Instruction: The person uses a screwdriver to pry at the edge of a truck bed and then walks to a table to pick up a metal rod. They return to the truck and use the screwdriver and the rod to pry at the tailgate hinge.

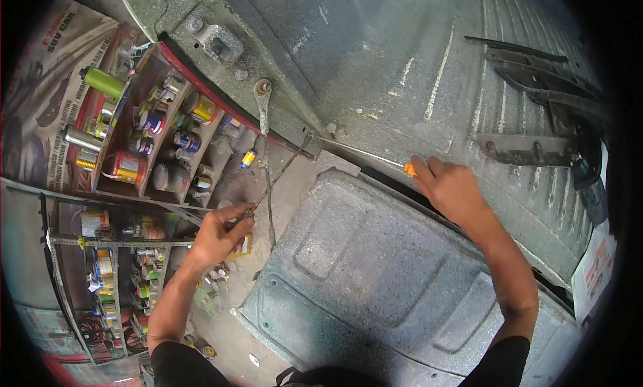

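My right hand (447, 189) is closed round the orange handle of a screwdriver (362, 151). The thin metal shaft points left, and its tip is at the corner of the truck bed, by the top end of a thin dark rod (287, 164). My left hand (224, 233) pinches that rod near its lower end. Beside it, a tailgate stay (268, 166) hangs from a bolt on the bed's side wall. Below my right hand lies the lowered grey tailgate (375, 253), speckled and dusty.
Ribbed truck bed floor (415, 72) stretches away at the top. Black plastic trim pieces (542, 112) lie on it at the right. Shelves (154, 162) with several paint cans stand at the left, near a printed banner (50, 85). A yellow can (248, 159) stands near the shelves.
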A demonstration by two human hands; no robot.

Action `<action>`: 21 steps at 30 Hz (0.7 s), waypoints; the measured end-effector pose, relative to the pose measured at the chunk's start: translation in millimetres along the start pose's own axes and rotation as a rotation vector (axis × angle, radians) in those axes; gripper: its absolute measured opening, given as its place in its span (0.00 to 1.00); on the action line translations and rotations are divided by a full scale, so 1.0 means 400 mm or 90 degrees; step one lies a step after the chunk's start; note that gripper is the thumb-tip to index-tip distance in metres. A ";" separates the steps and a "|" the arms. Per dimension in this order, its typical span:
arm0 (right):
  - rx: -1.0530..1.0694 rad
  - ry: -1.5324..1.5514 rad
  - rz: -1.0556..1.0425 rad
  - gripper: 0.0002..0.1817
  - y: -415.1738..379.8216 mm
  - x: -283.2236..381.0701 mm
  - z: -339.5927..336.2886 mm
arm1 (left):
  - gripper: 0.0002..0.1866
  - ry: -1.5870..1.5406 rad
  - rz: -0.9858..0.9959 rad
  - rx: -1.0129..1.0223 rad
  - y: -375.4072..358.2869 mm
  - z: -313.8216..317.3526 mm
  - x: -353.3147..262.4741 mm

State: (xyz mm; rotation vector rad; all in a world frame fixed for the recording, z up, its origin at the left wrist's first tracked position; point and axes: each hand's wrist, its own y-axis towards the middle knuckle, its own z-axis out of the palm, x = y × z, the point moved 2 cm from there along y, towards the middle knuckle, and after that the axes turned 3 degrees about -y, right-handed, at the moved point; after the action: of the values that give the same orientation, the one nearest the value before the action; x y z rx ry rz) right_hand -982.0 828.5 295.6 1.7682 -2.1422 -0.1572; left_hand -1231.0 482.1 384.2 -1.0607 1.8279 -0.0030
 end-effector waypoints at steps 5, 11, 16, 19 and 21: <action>0.070 0.510 0.147 0.16 0.011 -0.049 0.026 | 0.20 -0.012 -0.005 -0.003 -0.002 0.000 0.005; 0.474 0.766 0.413 0.21 0.048 -0.130 0.055 | 0.20 0.013 0.016 -0.008 -0.002 0.007 -0.008; 0.089 0.205 0.039 0.18 0.047 -0.100 0.068 | 0.19 -0.002 0.002 -0.008 0.000 0.005 0.002; -0.004 -0.023 0.033 0.17 0.023 -0.045 0.045 | 0.19 -0.011 0.035 -0.006 0.031 0.020 0.023; 0.002 0.023 0.043 0.17 0.016 -0.023 0.016 | 0.20 -0.006 0.046 -0.007 0.049 0.033 0.019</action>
State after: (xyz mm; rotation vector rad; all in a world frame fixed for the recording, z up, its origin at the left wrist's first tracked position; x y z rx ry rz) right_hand -988.8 838.0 289.9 1.6847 -2.1748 -0.1040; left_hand -1234.9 494.8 363.2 -0.9993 1.8587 0.0548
